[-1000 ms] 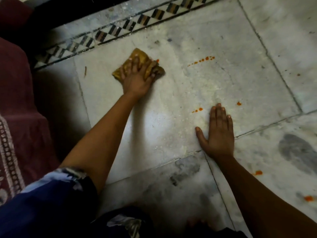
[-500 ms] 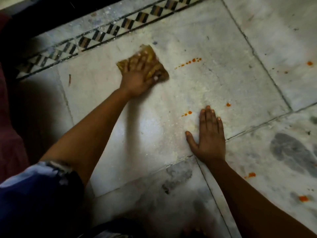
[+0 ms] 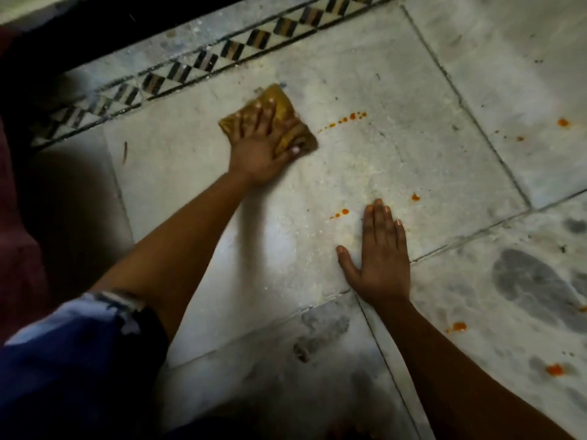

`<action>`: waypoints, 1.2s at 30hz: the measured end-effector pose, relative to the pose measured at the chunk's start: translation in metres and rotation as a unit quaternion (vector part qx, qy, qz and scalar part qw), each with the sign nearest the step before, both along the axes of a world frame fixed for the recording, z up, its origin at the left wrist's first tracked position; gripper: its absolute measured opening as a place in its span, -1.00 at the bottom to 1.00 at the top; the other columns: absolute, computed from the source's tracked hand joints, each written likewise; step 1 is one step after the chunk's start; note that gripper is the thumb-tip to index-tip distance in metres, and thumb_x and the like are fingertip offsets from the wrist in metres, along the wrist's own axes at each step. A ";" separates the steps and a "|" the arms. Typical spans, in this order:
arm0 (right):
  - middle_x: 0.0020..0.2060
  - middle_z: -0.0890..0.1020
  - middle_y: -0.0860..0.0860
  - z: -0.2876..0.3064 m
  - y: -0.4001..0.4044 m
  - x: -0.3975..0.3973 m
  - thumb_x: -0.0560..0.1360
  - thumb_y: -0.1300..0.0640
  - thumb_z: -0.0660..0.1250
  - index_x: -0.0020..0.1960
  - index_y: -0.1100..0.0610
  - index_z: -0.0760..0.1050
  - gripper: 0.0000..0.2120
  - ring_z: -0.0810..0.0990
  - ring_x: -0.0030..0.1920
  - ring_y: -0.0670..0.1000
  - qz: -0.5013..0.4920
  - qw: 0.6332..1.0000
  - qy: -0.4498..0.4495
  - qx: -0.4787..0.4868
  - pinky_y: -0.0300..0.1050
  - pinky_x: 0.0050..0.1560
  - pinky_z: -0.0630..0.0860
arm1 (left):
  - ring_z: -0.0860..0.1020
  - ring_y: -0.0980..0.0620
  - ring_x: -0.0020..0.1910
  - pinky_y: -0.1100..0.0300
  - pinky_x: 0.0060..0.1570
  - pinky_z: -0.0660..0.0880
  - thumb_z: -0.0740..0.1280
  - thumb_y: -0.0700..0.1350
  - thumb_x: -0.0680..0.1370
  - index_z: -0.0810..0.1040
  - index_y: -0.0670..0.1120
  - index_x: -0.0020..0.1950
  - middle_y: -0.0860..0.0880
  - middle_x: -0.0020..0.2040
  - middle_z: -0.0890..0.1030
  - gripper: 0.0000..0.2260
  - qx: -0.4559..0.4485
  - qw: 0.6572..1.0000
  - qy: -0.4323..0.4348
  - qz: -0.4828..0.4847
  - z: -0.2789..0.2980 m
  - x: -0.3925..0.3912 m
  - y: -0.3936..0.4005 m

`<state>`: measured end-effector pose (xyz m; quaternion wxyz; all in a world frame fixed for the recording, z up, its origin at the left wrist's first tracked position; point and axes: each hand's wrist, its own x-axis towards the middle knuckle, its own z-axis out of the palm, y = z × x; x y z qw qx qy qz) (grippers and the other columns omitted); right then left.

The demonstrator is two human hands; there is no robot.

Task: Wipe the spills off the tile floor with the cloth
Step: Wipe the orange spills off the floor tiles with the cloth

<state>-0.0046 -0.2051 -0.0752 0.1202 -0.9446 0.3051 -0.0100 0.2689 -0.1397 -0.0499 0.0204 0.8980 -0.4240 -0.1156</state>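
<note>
A yellow-brown cloth (image 3: pixel 281 104) lies flat on the pale marble tile floor (image 3: pixel 413 154), pressed down by my left hand (image 3: pixel 260 144) with fingers spread over it. Just right of the cloth runs a line of small orange drops (image 3: pixel 352 117). More orange spots sit near my right hand: a pair (image 3: pixel 342 213) to its upper left and one (image 3: pixel 415 197) above it. My right hand (image 3: pixel 379 255) rests palm down on the tile, fingers together, holding nothing. Further orange spills lie at the far right (image 3: pixel 563 122) and lower right (image 3: pixel 554 369), (image 3: pixel 458 327).
A black-and-white diamond border strip (image 3: pixel 222 55) runs along the far edge of the floor, with a dark threshold behind it. A dark red rug (image 3: pixel 16 217) lies at the left. My blue patterned sleeve (image 3: pixel 73 350) fills the lower left. Grey blotches mark the lower-right tiles.
My left hand has slid the cloth to the right, toward the line of orange drops, and an orange smear beside the cloth is gone. My right hand stays planted.
</note>
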 end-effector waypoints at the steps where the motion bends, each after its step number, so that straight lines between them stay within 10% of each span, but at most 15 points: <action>1: 0.50 0.12 0.19 0.000 0.000 0.000 0.49 -0.22 0.03 0.50 0.26 0.07 -0.24 0.08 0.50 0.14 0.001 1.000 -0.003 0.000 0.03 0.47 -0.02 | -0.07 -0.13 0.52 -0.11 0.41 -0.22 -0.08 0.36 0.47 0.05 0.20 0.50 -0.10 0.55 -0.02 -0.39 -0.005 0.999 -0.013 -0.036 -0.003 -0.017 0.007; 5: 0.49 0.13 0.20 -0.001 0.000 0.000 0.49 -0.22 0.04 0.50 0.26 0.07 -0.24 0.09 0.49 0.13 -0.001 1.000 -0.011 0.003 0.03 0.47 -0.02 | 0.07 -0.13 0.49 -0.06 0.40 -0.10 -0.13 0.36 0.51 0.12 0.14 0.49 -0.09 0.52 0.10 -0.40 -0.011 0.976 -0.019 -0.215 -0.004 -0.037 0.081; 11: 0.49 0.13 0.20 0.001 0.000 -0.001 0.49 -0.22 0.03 0.50 0.27 0.07 -0.24 0.09 0.49 0.13 0.001 1.000 -0.006 0.014 0.02 0.47 -0.04 | -0.05 -0.13 0.52 -0.19 0.40 -0.15 0.09 0.30 0.52 0.06 0.21 0.49 -0.04 0.56 -0.04 -0.44 0.023 0.996 0.047 0.066 0.010 0.007 0.030; 18: 0.48 0.15 0.21 0.012 -0.008 -0.013 0.53 -0.13 0.02 0.49 0.28 0.07 -0.32 0.10 0.49 0.13 0.037 0.997 -0.035 0.062 -0.05 0.46 -0.08 | -0.10 -0.12 0.52 -0.17 0.41 -0.10 -0.18 0.42 0.37 -0.21 0.23 0.44 -0.02 0.55 -0.15 -0.32 0.119 0.985 0.029 -0.124 0.017 -0.059 0.041; 23: 0.49 0.11 0.21 0.024 -0.023 -0.027 0.54 -0.13 0.00 0.50 0.29 0.03 -0.32 0.05 0.50 0.13 -0.013 0.997 -0.057 0.049 -0.02 0.47 -0.08 | -0.14 -0.09 0.52 -0.21 0.42 -0.06 -0.02 0.29 0.54 -0.23 0.24 0.48 0.00 0.55 -0.18 -0.42 0.230 0.971 0.037 -0.044 0.041 -0.017 0.050; 36: 0.51 0.01 0.19 0.004 -0.072 -0.042 0.54 -0.21 -0.09 0.51 0.27 -0.06 -0.28 -0.04 0.51 0.12 -0.140 0.990 -0.023 -0.004 -0.09 0.47 -0.19 | -0.13 -0.08 0.52 -0.17 0.39 -0.26 -0.07 0.41 0.38 0.00 0.24 0.49 0.02 0.56 -0.09 -0.32 0.023 0.999 0.037 -0.018 0.006 -0.037 0.029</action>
